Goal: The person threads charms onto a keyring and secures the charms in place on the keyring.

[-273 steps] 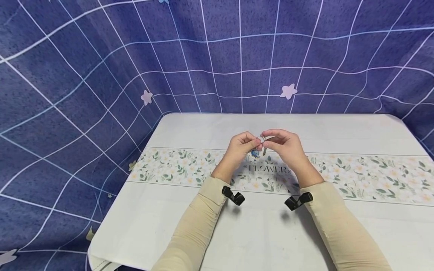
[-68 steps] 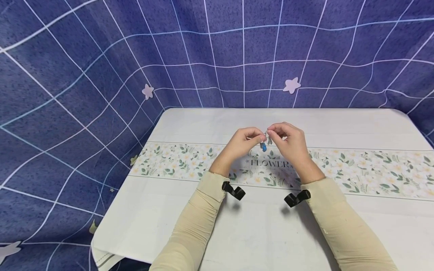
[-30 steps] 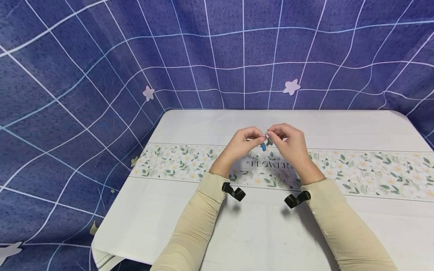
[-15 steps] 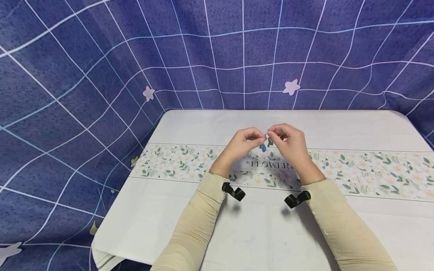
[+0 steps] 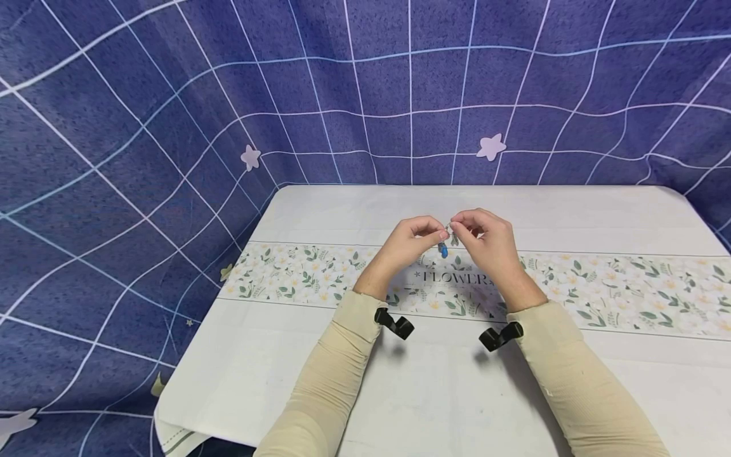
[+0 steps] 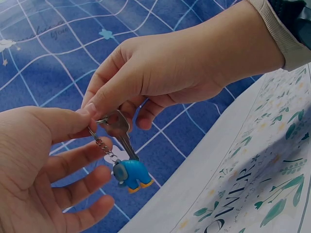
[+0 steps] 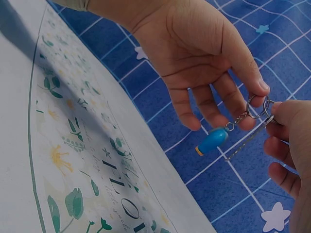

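In the head view, my left hand (image 5: 410,240) and right hand (image 5: 485,236) meet fingertip to fingertip above the table. Thumb and index of the left pinch a metal key ring (image 7: 249,108), seen in the right wrist view; its other fingers are loosely spread. From that ring a short chain (image 6: 103,146) carries a blue elephant charm (image 6: 132,174) with yellow feet. My right hand pinches a second, smaller ring (image 7: 265,108), which crosses the first one. A metal key (image 6: 121,132) dangles below the right fingertips, beside the charm. Whether the two rings are linked, I cannot tell.
A white table (image 5: 308,374) lies beneath, crossed by a floral strip (image 5: 297,276) printed FLOWER. Behind and to the left hangs a blue curtain (image 5: 365,82) with white lines and stars. Black straps (image 5: 394,322) sit at both cuffs.
Nine seconds ago my right thumb and index were spread wider at the ring; now both hands pinch close together. Over the last second the hands hold still while key and charm turn slightly.
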`<state>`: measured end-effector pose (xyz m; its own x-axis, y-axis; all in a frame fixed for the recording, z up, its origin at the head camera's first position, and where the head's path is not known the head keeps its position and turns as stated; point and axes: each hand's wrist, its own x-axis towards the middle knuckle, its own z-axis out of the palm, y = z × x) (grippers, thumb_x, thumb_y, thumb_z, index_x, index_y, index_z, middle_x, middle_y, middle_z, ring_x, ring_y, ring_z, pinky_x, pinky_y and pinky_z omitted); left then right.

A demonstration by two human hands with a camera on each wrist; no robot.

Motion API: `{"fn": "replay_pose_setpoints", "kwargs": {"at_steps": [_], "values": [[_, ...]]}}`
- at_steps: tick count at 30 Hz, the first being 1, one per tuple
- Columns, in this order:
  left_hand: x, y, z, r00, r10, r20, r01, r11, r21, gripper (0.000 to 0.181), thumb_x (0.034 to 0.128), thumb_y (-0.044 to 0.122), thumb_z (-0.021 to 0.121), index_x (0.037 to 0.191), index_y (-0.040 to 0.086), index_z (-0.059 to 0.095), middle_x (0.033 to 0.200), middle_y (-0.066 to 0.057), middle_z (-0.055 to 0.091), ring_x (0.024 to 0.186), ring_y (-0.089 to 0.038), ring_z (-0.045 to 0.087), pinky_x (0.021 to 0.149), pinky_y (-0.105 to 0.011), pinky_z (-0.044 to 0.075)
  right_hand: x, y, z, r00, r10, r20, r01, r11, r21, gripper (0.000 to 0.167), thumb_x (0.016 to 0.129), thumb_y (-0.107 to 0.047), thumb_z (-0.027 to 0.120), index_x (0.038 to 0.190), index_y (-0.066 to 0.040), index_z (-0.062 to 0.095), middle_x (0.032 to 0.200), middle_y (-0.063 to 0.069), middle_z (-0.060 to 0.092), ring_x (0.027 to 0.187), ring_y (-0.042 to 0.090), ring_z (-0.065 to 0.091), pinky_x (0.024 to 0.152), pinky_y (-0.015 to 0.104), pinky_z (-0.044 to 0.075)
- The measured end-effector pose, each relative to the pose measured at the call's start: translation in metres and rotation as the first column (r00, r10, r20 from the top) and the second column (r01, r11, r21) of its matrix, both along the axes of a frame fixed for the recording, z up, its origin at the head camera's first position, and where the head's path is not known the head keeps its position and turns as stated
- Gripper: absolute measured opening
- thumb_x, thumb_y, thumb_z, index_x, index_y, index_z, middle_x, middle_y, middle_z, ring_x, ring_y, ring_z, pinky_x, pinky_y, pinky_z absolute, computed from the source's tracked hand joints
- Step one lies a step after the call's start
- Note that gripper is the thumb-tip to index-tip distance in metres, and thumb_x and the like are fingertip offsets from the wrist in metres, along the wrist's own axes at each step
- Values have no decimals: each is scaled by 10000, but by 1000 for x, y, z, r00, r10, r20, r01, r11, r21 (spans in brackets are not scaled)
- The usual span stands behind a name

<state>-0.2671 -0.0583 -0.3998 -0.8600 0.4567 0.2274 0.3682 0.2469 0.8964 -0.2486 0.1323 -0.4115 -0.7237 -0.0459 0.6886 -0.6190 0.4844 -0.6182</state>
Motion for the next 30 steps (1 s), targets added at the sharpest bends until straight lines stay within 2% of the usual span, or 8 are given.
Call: {"fn": "replay_pose_setpoints", "kwargs": {"at_steps": [9,30], "values": [[0,-1,0,1000,5,-8,-5,1000,-8,171,987,222,684,1020,70,754,1021,-46,723,987,-159,629,841,-294,535,0,0,0,1000,-4,8,4,1000,-8,53,921,-51,743,965,-23,731,796,71,705,679,90,558,655,142,443],[0,-1,1,1000,11,0,-11,999,-32,128,996,201,667,1029,96,730,1033,-25,709,999,-163,630,839,-313,525,0,0,0,1000,11,4,-11,1000,-15,55,920,-36,739,971,-18,730,801,71,697,671,74,551,649,136,437]]}}
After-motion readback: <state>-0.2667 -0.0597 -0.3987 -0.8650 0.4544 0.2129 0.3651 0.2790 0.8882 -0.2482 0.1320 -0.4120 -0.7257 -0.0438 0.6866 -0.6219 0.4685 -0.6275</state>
